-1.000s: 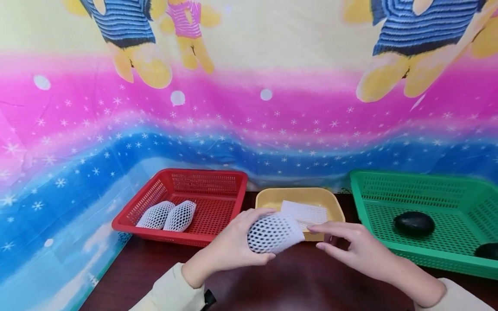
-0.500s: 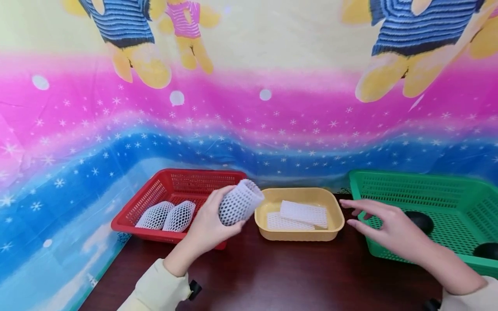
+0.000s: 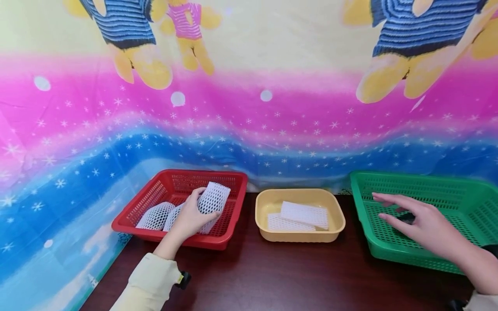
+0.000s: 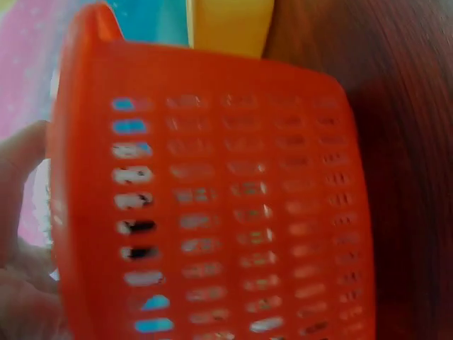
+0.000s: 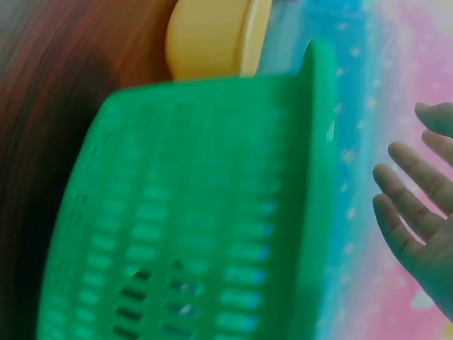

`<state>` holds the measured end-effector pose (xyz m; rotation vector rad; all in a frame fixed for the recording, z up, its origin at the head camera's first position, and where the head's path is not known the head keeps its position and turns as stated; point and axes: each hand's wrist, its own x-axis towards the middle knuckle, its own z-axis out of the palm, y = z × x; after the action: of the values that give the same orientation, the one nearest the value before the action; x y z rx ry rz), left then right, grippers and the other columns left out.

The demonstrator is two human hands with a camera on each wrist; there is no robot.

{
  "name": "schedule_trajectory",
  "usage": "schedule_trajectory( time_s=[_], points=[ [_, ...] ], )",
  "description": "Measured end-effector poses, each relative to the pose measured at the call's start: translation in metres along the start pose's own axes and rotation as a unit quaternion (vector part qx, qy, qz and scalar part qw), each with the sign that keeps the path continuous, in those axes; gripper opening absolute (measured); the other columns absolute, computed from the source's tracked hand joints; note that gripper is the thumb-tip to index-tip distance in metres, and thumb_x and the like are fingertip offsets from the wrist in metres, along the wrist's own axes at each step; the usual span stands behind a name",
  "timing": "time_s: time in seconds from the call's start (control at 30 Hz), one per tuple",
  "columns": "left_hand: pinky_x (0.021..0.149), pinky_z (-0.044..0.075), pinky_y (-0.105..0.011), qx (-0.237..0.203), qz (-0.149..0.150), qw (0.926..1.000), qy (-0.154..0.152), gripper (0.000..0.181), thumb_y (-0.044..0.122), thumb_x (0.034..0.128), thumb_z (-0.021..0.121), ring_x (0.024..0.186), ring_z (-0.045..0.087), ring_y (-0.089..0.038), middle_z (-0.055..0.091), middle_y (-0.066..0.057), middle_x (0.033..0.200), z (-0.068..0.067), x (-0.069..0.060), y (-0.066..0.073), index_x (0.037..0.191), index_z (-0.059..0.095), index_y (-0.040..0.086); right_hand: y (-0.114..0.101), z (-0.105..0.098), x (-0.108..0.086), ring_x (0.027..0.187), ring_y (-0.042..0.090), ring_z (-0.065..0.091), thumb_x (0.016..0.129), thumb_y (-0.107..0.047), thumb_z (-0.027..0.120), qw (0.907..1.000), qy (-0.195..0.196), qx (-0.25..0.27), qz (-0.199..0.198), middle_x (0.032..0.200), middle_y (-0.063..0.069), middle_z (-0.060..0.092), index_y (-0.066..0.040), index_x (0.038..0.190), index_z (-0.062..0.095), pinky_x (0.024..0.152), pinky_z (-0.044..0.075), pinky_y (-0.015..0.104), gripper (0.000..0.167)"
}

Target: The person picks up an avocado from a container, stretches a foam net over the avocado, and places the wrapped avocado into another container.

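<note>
My left hand (image 3: 194, 217) grips a white foam net sleeve (image 3: 216, 197), bulging over something dark seen through its mesh, just inside the red basket (image 3: 223, 241). Two more filled foam nets lie at that basket's left; one net (image 3: 154, 217) shows well, the other is partly behind my hand. In the left wrist view the basket wall (image 4: 233, 163) hides most of the work. My right hand (image 3: 429, 224) hovers over the green basket (image 3: 362, 216) with fingers extended, holding nothing. Under it a dark oval fruit (image 3: 407, 217) is mostly hidden.
Between the baskets stands a yellow tray (image 3: 299, 236) with flat white foam nets (image 3: 305, 214) in it. A second dark fruit (image 3: 492, 249) shows at the far right, behind my right wrist. A printed cloth (image 3: 295, 121) hangs behind the dark wooden table (image 3: 280, 276).
My left hand has carried the filled foam net leftward, from in front of the yellow tray into the red basket. My right hand has drawn away from the net, rightward to over the green basket.
</note>
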<state>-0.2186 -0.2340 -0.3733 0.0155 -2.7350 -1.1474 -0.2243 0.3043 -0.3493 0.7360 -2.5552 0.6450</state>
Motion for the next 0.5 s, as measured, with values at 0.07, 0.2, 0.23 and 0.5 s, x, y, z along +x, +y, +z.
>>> schedule_trajectory(
  time_s=[0.07, 0.2, 0.23, 0.5],
  points=[
    [0.097, 0.05, -0.06, 0.013, -0.012, 0.9998, -0.01, 0.089, 0.027, 0.0829, 0.084, 0.124, 0.052, -0.039, 0.048, -0.023, 0.143, 0.0, 0.002, -0.007, 0.153, 0.034, 0.005, 0.008, 0.0, -0.001, 0.094, -0.009, 0.053, 0.09, -0.014, 0.08, 0.9999, -0.005, -0.001, 0.011, 0.129, 0.018, 0.066, -0.015, 0.14, 0.064, 0.052, 0.045, 0.026, 0.052],
    [0.099, 0.047, -0.062, 0.041, -0.032, 0.9981, -0.032, 0.089, 0.028, 0.0829, 0.084, 0.126, 0.051, -0.041, 0.048, -0.025, 0.144, 0.001, 0.007, -0.016, 0.153, 0.035, 0.003, 0.026, 0.0, -0.002, 0.093, 0.012, 0.066, 0.092, -0.015, 0.078, 0.999, -0.03, -0.007, 0.032, 0.131, 0.022, 0.064, -0.009, 0.14, 0.062, 0.058, 0.049, 0.028, 0.051],
    [0.099, 0.047, -0.062, 0.047, -0.038, 0.9975, -0.038, 0.089, 0.028, 0.0825, 0.084, 0.126, 0.051, -0.042, 0.049, -0.025, 0.144, 0.001, 0.008, -0.017, 0.153, 0.035, 0.003, 0.03, 0.0, -0.003, 0.093, 0.02, 0.068, 0.093, -0.017, 0.078, 0.9984, -0.039, -0.01, 0.04, 0.13, 0.024, 0.063, -0.008, 0.14, 0.061, 0.06, 0.051, 0.029, 0.051],
    [0.098, 0.047, -0.064, 0.128, -0.053, 0.9879, -0.069, 0.089, 0.029, 0.0768, 0.088, 0.12, 0.057, -0.041, 0.058, -0.024, 0.135, 0.003, 0.016, -0.019, 0.15, 0.043, 0.004, 0.056, -0.003, -0.002, 0.104, 0.052, 0.062, 0.098, -0.027, 0.072, 0.9872, -0.129, -0.027, 0.09, 0.133, 0.037, 0.055, 0.004, 0.146, 0.05, 0.072, 0.055, 0.051, 0.061]
  ],
)
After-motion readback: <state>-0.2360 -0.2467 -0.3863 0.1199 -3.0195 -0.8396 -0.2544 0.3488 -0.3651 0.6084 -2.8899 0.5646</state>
